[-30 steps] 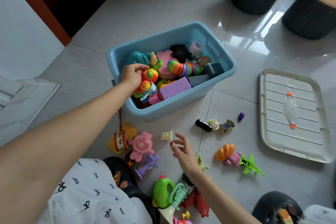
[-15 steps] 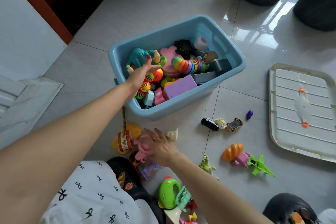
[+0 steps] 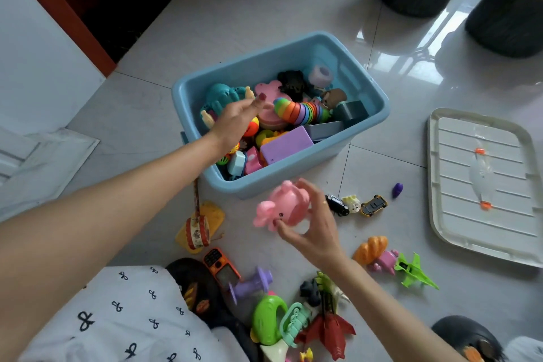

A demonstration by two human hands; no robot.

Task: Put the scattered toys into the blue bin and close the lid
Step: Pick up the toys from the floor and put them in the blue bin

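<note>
The blue bin (image 3: 364, 138) stands open on the tiled floor (image 3: 264, 9), filled with toys: a rainbow spring (image 3: 299, 110), a purple block (image 3: 286, 145), a teal toy (image 3: 221, 95) and others packed together.

The left hand (image 3: 235, 120) is over the near-left part of the bin, fingers extended and loose, grasping nothing. Whether it touches the toys beneath cannot be told.

The right hand (image 3: 311, 226) is raised just in front of the bin's near wall, fingers and thumb curled around a pink pig toy (image 3: 283, 206), which is clear of the floor.

The lid (image 3: 482, 185) lies flat on the floor to the right of the bin, well apart from it, with its ribbed face up.

Toys on the floor:
- a black car (image 3: 338, 205), a small white figure (image 3: 352, 203) and a yellow car (image 3: 373, 205) in a row near the bin's front corner;
- a purple piece (image 3: 397, 189) just beyond them;
- a bread-shaped toy (image 3: 370, 248), touching a small pink toy (image 3: 386, 261), beside a green plane (image 3: 414, 272);
- a small drum (image 3: 197, 231) on a yellow piece (image 3: 216, 213);
- an orange toy phone (image 3: 220, 267) and a purple dumbbell (image 3: 249, 283) close to the person's knee;
- a green toy (image 3: 269, 319) and a red toy (image 3: 329, 332) at the bottom edge.
</note>
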